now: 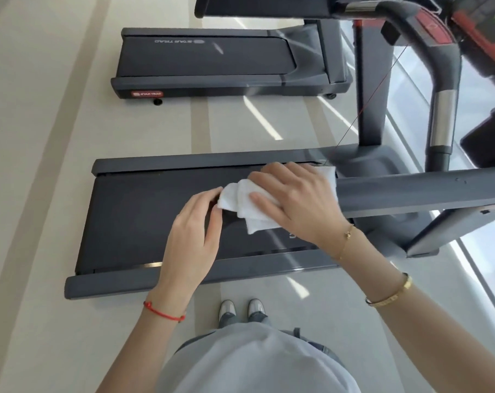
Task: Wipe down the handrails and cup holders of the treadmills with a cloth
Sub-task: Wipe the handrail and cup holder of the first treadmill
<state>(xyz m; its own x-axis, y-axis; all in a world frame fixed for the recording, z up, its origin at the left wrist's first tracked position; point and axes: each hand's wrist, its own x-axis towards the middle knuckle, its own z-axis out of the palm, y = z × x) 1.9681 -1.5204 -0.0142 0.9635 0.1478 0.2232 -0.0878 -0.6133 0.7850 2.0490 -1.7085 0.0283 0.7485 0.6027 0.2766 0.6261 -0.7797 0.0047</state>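
A dark grey handrail (416, 191) of the near treadmill runs from the right edge toward the middle. A white folded cloth (255, 211) is wrapped over the rail's free end. My right hand (294, 199) lies over the cloth and presses it onto the rail end. My left hand (195, 231) pinches the cloth's left corner with thumb and fingers. The rail's tip is hidden under the cloth. A black cup holder (490, 137) sits at the far right by the console.
The near treadmill's belt deck (155, 219) lies below my hands. A second treadmill (212, 61) stands farther away. The curved front handle with a chrome section (442, 120) and the upright post (371, 89) rise at right. My feet stand on the pale floor beside the deck.
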